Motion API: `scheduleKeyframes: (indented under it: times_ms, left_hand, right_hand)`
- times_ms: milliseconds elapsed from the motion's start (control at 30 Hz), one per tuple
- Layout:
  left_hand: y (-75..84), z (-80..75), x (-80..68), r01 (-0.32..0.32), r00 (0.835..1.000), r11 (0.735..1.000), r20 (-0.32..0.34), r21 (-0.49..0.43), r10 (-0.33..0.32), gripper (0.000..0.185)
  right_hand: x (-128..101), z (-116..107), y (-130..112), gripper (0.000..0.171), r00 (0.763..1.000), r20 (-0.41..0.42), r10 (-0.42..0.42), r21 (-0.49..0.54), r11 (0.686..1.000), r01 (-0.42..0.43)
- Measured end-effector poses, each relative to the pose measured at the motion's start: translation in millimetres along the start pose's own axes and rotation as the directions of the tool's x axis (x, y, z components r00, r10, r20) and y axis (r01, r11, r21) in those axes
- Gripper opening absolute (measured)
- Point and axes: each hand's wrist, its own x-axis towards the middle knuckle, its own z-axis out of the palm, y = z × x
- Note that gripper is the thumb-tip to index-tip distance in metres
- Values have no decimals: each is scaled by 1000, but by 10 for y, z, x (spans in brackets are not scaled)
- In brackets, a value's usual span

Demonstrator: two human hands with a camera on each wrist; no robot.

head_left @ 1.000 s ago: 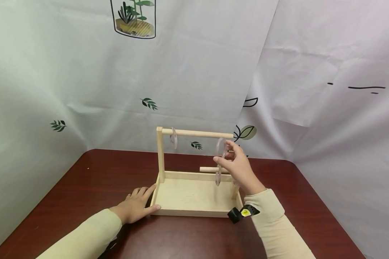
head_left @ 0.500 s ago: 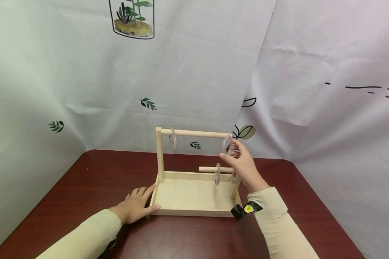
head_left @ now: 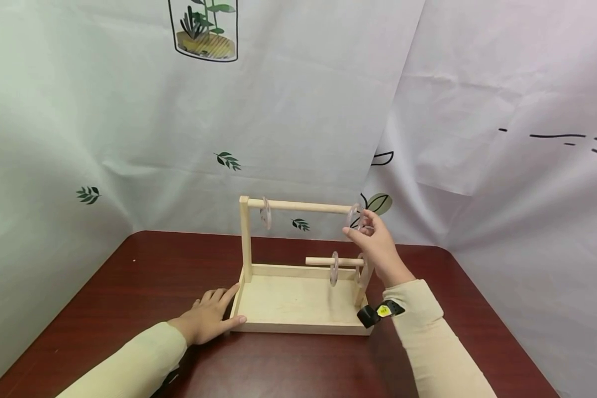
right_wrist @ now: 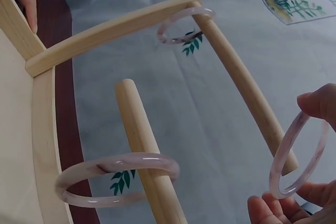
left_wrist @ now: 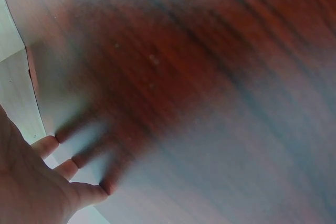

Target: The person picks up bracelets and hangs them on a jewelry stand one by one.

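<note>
My right hand point(head_left: 378, 240) pinches a pale translucent bangle point(right_wrist: 281, 169) between thumb and fingers at the free end of the upper rod point(right_wrist: 241, 82). In the right wrist view that rod's tip shows inside the ring. Another bangle point(head_left: 266, 214) hangs on the upper rod near its left post point(head_left: 246, 237). On the shorter lower rod point(head_left: 318, 261) hangs a bangle point(right_wrist: 115, 163), with one more ring point(head_left: 359, 271) beside the right post. My left hand point(head_left: 210, 313) rests with spread fingers on the left side of the wooden stand's tray point(head_left: 298, 327).
The stand sits on a dark red wooden table point(head_left: 179, 265). Behind it hangs a pale cloth point(head_left: 303, 110) printed with leaves and a plant jar. A black strap with a small camera point(head_left: 378, 313) is round the right wrist.
My right hand has moved right with the bangle, from beneath the upper rod to its free end. The left hand has stayed on the tray.
</note>
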Motion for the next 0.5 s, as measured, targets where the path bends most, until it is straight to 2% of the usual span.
scheduleKeyframes:
  times_ms: [500]
  left_hand:
    - [-4, 7, -1, 2, 1000, 1000, 1, 5, -2, 87]
  right_hand:
    - [209, 6, -8, 74, 997, 77, 5, 112, 994, -14]
